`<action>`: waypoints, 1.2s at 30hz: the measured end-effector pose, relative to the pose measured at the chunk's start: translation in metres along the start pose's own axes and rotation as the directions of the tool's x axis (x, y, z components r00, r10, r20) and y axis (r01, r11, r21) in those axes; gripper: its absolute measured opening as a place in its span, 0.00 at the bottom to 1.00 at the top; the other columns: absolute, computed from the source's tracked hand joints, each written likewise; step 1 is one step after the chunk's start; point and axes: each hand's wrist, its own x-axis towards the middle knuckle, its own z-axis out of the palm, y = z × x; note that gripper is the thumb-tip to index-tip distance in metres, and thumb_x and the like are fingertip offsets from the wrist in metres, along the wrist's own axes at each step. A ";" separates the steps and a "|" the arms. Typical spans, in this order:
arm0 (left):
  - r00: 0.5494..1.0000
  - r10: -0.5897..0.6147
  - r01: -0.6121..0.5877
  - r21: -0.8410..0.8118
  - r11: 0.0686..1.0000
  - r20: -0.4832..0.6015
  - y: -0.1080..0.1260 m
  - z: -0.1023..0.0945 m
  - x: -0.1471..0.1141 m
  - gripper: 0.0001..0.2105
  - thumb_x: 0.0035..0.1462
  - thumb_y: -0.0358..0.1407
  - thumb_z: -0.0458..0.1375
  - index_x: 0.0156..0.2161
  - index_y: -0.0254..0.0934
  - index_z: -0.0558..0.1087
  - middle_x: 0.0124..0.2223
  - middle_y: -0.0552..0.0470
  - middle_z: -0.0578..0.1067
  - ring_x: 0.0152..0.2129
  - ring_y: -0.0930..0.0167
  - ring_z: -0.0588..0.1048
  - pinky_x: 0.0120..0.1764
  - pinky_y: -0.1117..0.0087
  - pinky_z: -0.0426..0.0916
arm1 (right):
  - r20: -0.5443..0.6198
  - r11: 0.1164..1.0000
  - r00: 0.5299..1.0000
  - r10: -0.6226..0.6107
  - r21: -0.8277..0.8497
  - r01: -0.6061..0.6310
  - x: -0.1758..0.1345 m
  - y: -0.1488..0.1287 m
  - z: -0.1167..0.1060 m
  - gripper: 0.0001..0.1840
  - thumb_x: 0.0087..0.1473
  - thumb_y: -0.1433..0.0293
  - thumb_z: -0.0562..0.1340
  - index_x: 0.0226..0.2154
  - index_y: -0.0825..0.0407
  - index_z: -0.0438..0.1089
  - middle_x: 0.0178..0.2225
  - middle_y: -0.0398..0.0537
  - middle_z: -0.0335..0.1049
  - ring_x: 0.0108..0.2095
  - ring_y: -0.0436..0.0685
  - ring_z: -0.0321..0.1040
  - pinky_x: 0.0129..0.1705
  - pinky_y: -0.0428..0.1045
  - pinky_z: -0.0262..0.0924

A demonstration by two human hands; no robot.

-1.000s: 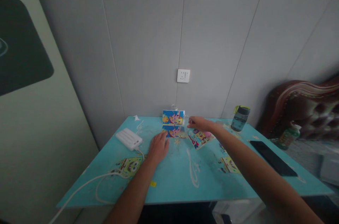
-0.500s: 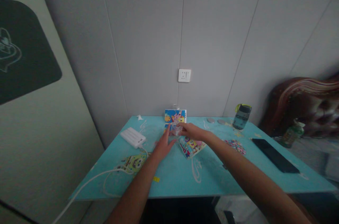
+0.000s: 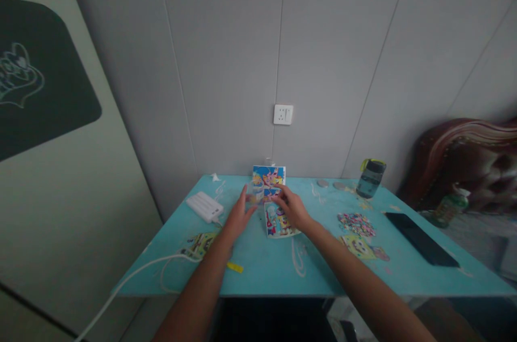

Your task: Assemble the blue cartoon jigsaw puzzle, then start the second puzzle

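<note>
Container (image 3: 255, 192), clear and seemingly plastic, sits at the centre of the frame between the left hand's (image 3: 239, 213) thumb and fingers, that grip closed around its side. It looks light, stiff and slick, likely to crack if squeezed; opposite side walls seem the best hold. The right hand (image 3: 291, 206) curves just beside it, over a printed card (image 3: 274, 228); I cannot tell whether its grip holds anything. An upright picture panel (image 3: 266, 174) stands behind. SpongeBob-like figures decorate the card and bench (image 3: 266, 280); marks on the panel's right edge are too small to read. At right lie a multicoloured pile (image 3: 356, 224) and a bottle (image 3: 370, 179); no brand is legible.
</note>
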 end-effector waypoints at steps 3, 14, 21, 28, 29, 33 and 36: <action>0.996 -0.026 0.030 0.052 0.998 -0.081 -0.013 -0.016 0.003 0.21 0.66 0.42 0.59 0.59 0.36 0.67 0.58 0.43 0.70 0.51 0.60 0.73 0.52 0.51 0.71 | -0.022 0.998 0.999 -0.049 -0.043 0.048 0.013 -0.005 0.017 0.22 0.66 0.64 0.57 0.61 0.46 0.63 0.37 0.45 0.72 0.37 0.55 0.70 0.45 0.52 0.66; 0.981 -0.059 0.083 0.123 0.989 -0.187 -0.037 -0.016 0.014 0.18 0.66 0.41 0.59 0.57 0.36 0.69 0.56 0.43 0.72 0.49 0.62 0.75 0.49 0.54 0.73 | 0.044 0.957 0.987 -0.154 -0.243 0.160 0.032 0.002 0.051 0.29 0.66 0.75 0.49 0.66 0.45 0.59 0.52 0.56 0.70 0.59 0.63 0.64 0.60 0.60 0.59; 0.935 -0.019 0.067 0.124 0.990 -0.353 -0.029 -0.026 0.016 0.18 0.66 0.41 0.59 0.57 0.36 0.69 0.56 0.43 0.72 0.48 0.62 0.75 0.49 0.54 0.73 | 0.041 0.930 0.978 -0.204 -0.305 0.206 0.047 -0.002 0.059 0.27 0.67 0.74 0.49 0.65 0.44 0.60 0.50 0.54 0.71 0.52 0.61 0.67 0.56 0.58 0.61; 0.875 0.036 0.048 0.161 0.986 -0.483 -0.018 -0.043 0.009 0.18 0.66 0.41 0.59 0.57 0.36 0.69 0.57 0.43 0.71 0.49 0.62 0.74 0.50 0.54 0.73 | 0.014 0.933 0.976 -0.216 -0.292 0.210 0.062 -0.017 0.092 0.23 0.68 0.71 0.51 0.63 0.46 0.63 0.49 0.54 0.72 0.50 0.61 0.67 0.56 0.58 0.59; 0.881 0.041 0.044 0.167 0.985 -0.471 -0.018 -0.042 0.008 0.18 0.66 0.41 0.59 0.57 0.36 0.69 0.57 0.43 0.71 0.49 0.62 0.74 0.50 0.53 0.72 | 0.006 0.935 0.977 -0.211 -0.291 0.204 0.062 -0.018 0.094 0.23 0.68 0.71 0.52 0.63 0.46 0.63 0.49 0.54 0.72 0.51 0.61 0.67 0.56 0.58 0.59; 0.920 0.056 0.023 0.195 0.981 -0.388 -0.015 -0.032 0.005 0.20 0.66 0.42 0.59 0.59 0.37 0.67 0.60 0.42 0.69 0.53 0.59 0.72 0.54 0.49 0.70 | -0.049 0.942 0.981 -0.187 -0.293 0.165 0.058 -0.019 0.092 0.21 0.68 0.69 0.54 0.61 0.44 0.65 0.53 0.54 0.71 0.56 0.64 0.63 0.61 0.63 0.51; 0.945 0.050 0.020 0.208 0.978 -0.324 -0.012 -0.028 0.003 0.28 0.64 0.44 0.60 0.66 0.38 0.61 0.64 0.39 0.65 0.60 0.55 0.66 0.59 0.47 0.64 | -0.106 0.951 0.982 -0.159 -0.284 0.124 0.052 -0.014 0.082 0.22 0.67 0.68 0.55 0.62 0.44 0.65 0.56 0.54 0.68 0.60 0.65 0.59 0.64 0.66 0.45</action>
